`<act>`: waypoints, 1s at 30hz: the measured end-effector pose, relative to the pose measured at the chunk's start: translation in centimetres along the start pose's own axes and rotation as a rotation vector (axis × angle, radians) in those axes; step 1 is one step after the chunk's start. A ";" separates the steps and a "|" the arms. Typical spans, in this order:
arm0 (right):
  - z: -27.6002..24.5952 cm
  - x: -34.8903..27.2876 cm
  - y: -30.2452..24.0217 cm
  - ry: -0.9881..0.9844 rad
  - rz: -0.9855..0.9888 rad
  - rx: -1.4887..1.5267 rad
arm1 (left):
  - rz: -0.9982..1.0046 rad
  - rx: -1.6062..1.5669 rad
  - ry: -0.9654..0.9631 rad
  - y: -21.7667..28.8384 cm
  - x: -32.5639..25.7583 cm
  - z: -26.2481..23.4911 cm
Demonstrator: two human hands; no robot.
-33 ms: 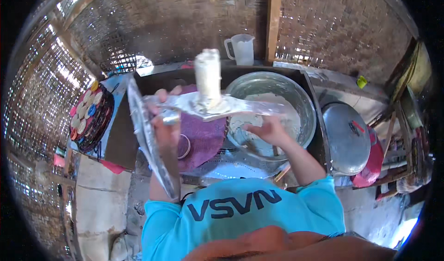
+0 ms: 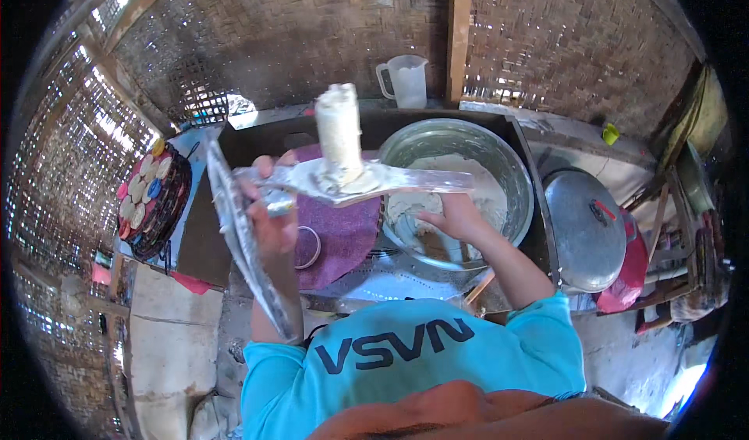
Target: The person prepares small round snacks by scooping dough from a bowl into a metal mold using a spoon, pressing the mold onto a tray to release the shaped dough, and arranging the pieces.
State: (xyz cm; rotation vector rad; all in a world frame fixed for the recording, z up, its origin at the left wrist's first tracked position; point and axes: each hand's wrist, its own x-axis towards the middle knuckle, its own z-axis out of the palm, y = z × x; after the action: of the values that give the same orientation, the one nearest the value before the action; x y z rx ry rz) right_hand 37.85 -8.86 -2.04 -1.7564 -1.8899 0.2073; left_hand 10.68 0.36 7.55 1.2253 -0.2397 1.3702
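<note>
A long pale press bar (image 2: 433,180) lies level before my chest, with a thick stub (image 2: 339,136) coated in white dough standing up from its middle. My right hand (image 2: 460,218) is at the bar's right end, its thumb out to the side and its fingers mostly hidden behind the bar. My left hand (image 2: 269,225) is closed around a second long flat press plate (image 2: 238,229), held steeply upright, with a short shiny metal cylinder (image 2: 278,200) at its middle. The bar's left end reaches the left fingers. Below is a large metal basin (image 2: 523,182) of white dough.
A purple cloth (image 2: 343,237) lies left of the basin, in a dark-sided box. Stacked round racks (image 2: 152,190) with pale discs are far left. A clear pitcher (image 2: 408,81) stands behind. To the right are a metal lid (image 2: 583,229) and a small green cup (image 2: 610,133).
The bar with its dough-coated stub and the upright plate have shifted slightly left. Both hands keep their places on them.
</note>
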 end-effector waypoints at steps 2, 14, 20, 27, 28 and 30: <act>1.8 -2.2 3.3 -0.269 0.298 -0.357 | -0.003 0.078 0.071 1.4 -0.9 0.5; -2.8 -1.5 11.5 -0.532 0.076 -0.344 | -0.007 0.175 0.286 4.7 -5.4 -1.6; 3.4 3.5 18.7 -0.454 -0.004 -0.456 | -0.042 0.244 0.373 4.7 -5.0 -0.2; 6.3 3.0 20.1 -0.560 -0.087 -0.376 | 0.015 0.319 0.410 6.2 -6.5 0.1; 6.1 2.5 20.0 -0.594 -0.088 -0.342 | 0.010 0.317 0.425 6.4 -6.7 0.2; 5.8 2.2 20.3 -0.647 -0.065 -0.303 | -0.006 0.342 0.448 6.7 -6.9 0.3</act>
State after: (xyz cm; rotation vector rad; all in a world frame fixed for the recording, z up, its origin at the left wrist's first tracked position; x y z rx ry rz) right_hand 52.84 -2.51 -15.72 -1.9780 -2.5382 0.5425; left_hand 3.36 -5.74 5.92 1.1515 0.3238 1.6852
